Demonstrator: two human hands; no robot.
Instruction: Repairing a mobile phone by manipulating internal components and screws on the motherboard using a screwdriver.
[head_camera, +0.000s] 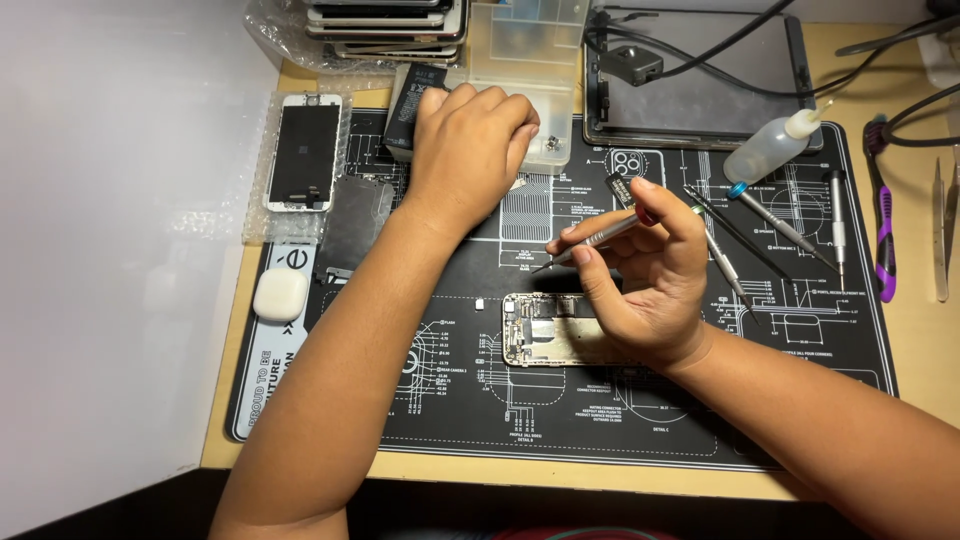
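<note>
Opened, the silver-framed phone body (545, 330) lay near the middle of the black printed repair mat (600, 420), its circuit boards exposed, partly under your right wrist. Your right hand (645, 280) hovered just above it, fingers pinched around a slim grey metal screwdriver (600, 236) whose tip pointed left and slightly down, clear of the phone. Your left hand (470, 145) reached toward the far edge of the mat, fingers curled loosely and knuckles up, with the fingertips at the rim of a clear plastic compartment tray (525, 60); I could not tell whether it gripped anything. A black rectangular battery (410, 105) sat just beside that hand, touching the tray's left side.

Near the mat's far-left corner a detached white-framed phone screen (304, 152) rested on bubble wrap, with a dark grey metal plate (355, 222) next to it and a small white rounded case (280, 294) nearer the mat's left edge. Toward the far-right corner lay a clear squeeze bottle with a nozzle (768, 150) and several more thin precision screwdrivers (775, 222). A purple-handled tool (884, 235) lay at the mat's right edge.
</note>
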